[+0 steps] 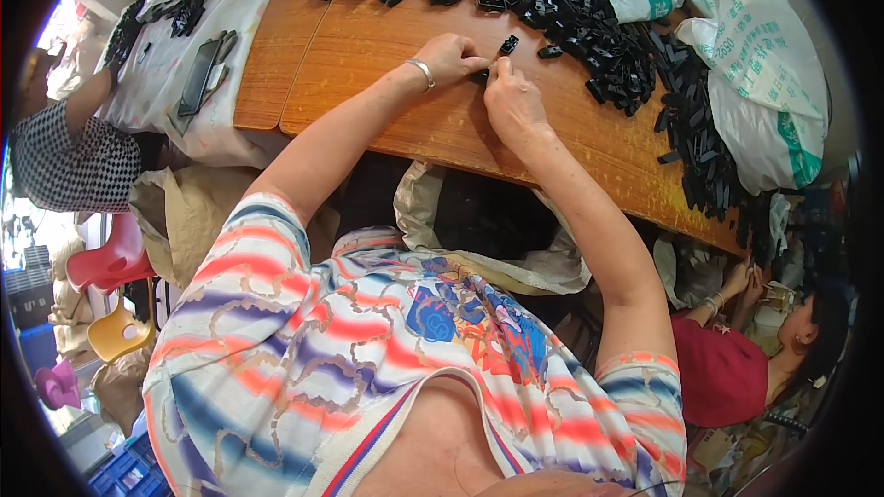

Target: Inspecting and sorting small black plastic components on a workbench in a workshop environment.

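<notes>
Black part point(509, 43) | at fingertips of right hand point(516, 103) | left hand point(449, 60) just beside

Glossy plastic pieces point(575, 23), scuffed wooden tabletop point(350, 41)

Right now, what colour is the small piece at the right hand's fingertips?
Black; the small piece shows best in the head view.

Over the wooden table point(368, 97), the right hand point(517, 101) partly hides a black plastic piece point(509, 44); I can't discern its details.
</notes>
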Demonstrator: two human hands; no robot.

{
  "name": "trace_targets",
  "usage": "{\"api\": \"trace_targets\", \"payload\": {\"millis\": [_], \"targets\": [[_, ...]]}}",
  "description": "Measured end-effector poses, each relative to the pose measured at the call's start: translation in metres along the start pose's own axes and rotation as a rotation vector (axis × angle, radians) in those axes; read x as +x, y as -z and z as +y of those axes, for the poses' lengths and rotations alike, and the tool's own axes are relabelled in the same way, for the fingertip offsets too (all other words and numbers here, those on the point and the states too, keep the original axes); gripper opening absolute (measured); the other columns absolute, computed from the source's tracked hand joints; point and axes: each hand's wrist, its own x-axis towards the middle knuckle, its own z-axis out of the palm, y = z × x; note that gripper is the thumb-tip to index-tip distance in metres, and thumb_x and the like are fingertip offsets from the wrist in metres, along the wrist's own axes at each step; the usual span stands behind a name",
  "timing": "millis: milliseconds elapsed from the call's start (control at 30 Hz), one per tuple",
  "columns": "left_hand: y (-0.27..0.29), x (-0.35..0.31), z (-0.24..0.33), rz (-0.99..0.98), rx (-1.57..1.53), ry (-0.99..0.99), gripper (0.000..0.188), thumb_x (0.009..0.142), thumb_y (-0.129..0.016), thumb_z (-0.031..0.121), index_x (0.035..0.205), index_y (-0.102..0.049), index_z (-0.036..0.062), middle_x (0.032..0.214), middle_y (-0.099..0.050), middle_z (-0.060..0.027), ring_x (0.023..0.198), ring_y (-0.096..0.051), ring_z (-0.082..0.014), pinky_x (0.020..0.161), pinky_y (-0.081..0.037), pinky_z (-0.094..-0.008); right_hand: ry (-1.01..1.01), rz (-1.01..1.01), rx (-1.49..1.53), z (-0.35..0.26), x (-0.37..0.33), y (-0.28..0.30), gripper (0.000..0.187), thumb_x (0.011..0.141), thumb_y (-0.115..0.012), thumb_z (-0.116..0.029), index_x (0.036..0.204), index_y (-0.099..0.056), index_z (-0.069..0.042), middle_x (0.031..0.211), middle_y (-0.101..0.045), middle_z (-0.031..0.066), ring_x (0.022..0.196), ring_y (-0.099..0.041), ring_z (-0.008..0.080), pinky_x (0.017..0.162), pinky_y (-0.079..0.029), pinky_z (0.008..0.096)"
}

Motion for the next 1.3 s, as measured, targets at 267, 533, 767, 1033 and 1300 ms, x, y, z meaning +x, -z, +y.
{"api": "trace_targets", "payload": {"millis": [267, 533, 767, 1033, 1300], "targets": [[-0.014, -0.003, -0.004, 0.040, 0.133, -0.104, 0.023, 0.085, -0.069, 0.026, 0.088, -0.070, 0.0037, 0.090, -0.070, -0.0152, 0.084, -0.067, -0.0290, 0.075, -0.052, -0.0373, -0.115, 0.216, 0.473, 0.010, -0.014, -0.012, 0.018, 0.081, -0.068, -0.012, 0.095, -0.063, -0.002, 0.098, -0.057, 0.0148, 0.090, -0.062, 0.0326, 0.072, -0.055, 0.0419], [0.030, 0.020, -0.039, 0.589, 0.321, -0.188, 0.029, 0.082, -0.071, 0.014, 0.109, -0.066, 0.0056, 0.107, -0.062, -0.0140, 0.103, -0.059, -0.0310, 0.091, -0.049, -0.0380, -0.087, 0.018, 0.739, -0.021, -0.142, 0.051, 0.028, 0.075, -0.076, -0.009, 0.100, -0.062, -0.006, 0.092, -0.058, 0.0128, 0.079, -0.064, 0.0343, 0.064, -0.053, 0.0421], [0.033, 0.058, -0.064, 0.561, 0.419, -0.058, 0.021, 0.083, -0.071, 0.020, 0.100, -0.067, 0.0084, 0.099, -0.062, -0.0115, 0.095, -0.061, -0.0290, 0.083, -0.051, -0.0385, -0.068, 0.075, 0.861, 0.004, -0.102, 0.035, 0.011, 0.081, -0.074, -0.014, 0.082, -0.069, -0.004, 0.076, -0.065, 0.0125, 0.072, -0.066, 0.0300, 0.065, -0.052, 0.0374], [0.017, 0.031, -0.047, 0.446, 0.205, -0.250, 0.016, 0.076, -0.075, 0.010, 0.085, -0.063, 0.0047, 0.088, -0.062, -0.0108, 0.087, -0.060, -0.0304, 0.077, -0.050, -0.0387, -0.430, 0.138, 0.725, 0.050, 0.034, -0.012, 0.028, 0.081, -0.074, -0.026, 0.097, -0.066, -0.004, 0.092, -0.067, 0.0188, 0.087, -0.066, 0.0355, 0.076, -0.053, 0.0434], [-0.004, -0.006, -0.012, 0.330, 0.124, -0.370, 0.031, 0.076, -0.075, 0.007, 0.102, -0.060, 0.0045, 0.093, -0.063, -0.0112, 0.090, -0.058, -0.0309, 0.081, -0.049, -0.0381, -0.517, 0.047, 0.631, 0.061, 0.029, -0.031, 0.032, 0.079, -0.074, -0.017, 0.104, -0.063, -0.001, 0.104, -0.067, 0.0208, 0.095, -0.066, 0.0358, 0.082, -0.053, 0.0425]]}}
